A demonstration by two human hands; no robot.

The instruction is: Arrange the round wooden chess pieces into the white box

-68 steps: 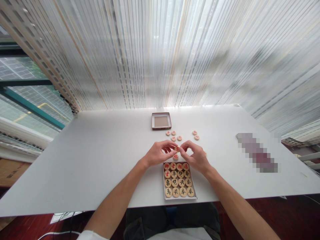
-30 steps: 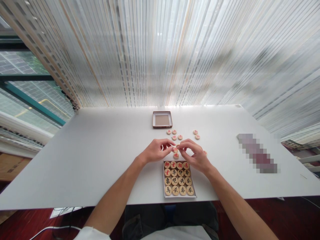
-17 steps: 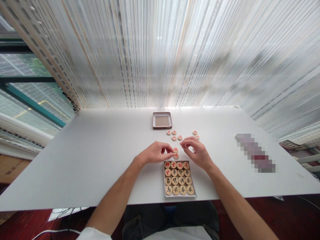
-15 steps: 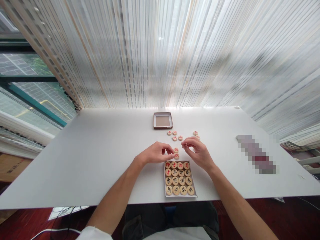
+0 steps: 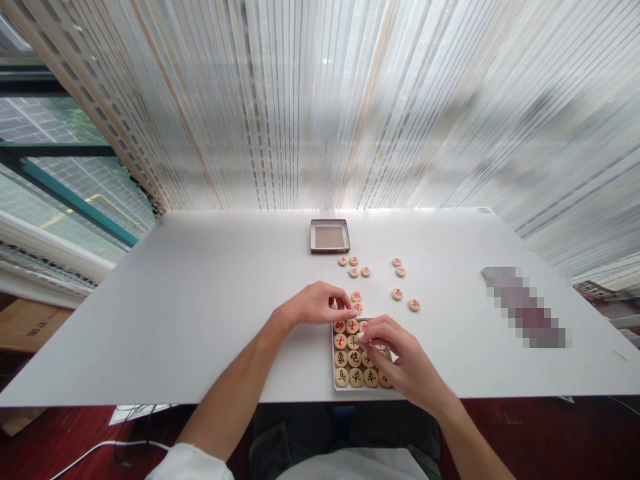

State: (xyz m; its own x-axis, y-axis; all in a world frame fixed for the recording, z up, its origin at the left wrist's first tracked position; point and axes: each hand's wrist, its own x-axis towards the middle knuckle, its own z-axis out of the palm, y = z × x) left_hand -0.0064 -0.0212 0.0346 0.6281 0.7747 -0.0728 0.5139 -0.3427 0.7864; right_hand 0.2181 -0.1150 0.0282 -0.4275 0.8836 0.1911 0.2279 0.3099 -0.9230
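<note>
A shallow box (image 5: 334,367) near the table's front edge holds rows of round wooden Chinese chess pieces with red and black characters. Over its middle, my right hand (image 5: 395,350) pinches a pale Chinese chess piece (image 5: 359,339), its face not readable. That hand covers part of the box's right side. My left hand (image 5: 320,303) is just behind the box, fingers curled and tips closed at the edge of a red-marked Chinese chess piece (image 5: 358,307). Behind that lies another red-marked piece (image 5: 356,296), almost touching it.
Farther back, several red-marked pieces (image 5: 366,272) are scattered, some (image 5: 414,305) to the right. A box lid (image 5: 331,237) lies open side up near the back edge. A blurred-out long object (image 5: 525,307) is at the right. A striped curtain (image 5: 320,107) hangs behind the white table (image 5: 210,280).
My right hand has moved toward me, from behind the box to over it, with a piece in its fingertips. My left hand stays by the same red-marked piece.
</note>
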